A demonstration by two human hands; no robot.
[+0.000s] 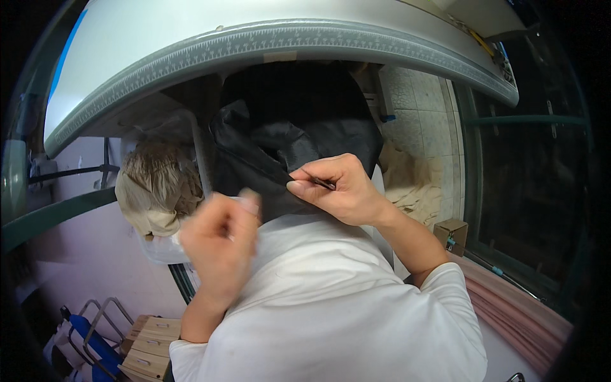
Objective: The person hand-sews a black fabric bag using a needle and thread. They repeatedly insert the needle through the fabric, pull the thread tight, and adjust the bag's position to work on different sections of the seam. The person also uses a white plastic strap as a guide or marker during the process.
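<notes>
My right hand is closed in a pinch, thumb against forefinger, at the edge of a black cloth bunched over my lap. A thin dark tool lies in the same hand, partly covered by its curled fingers, so I cannot tell its exact kind. To the left, my left hand is raised in front of my white shirt, apart from the cloth. Its fingers are curled in with the thumb pressed to them, blurred by motion. Whatever they may hold is too small or smeared to see.
A white table with a grey ruler-marked edge spans the far side above my lap. At my left stands a bin with beige cloth. Beige fabric and a small cardboard box are at the right. Wooden drawers stand lower left.
</notes>
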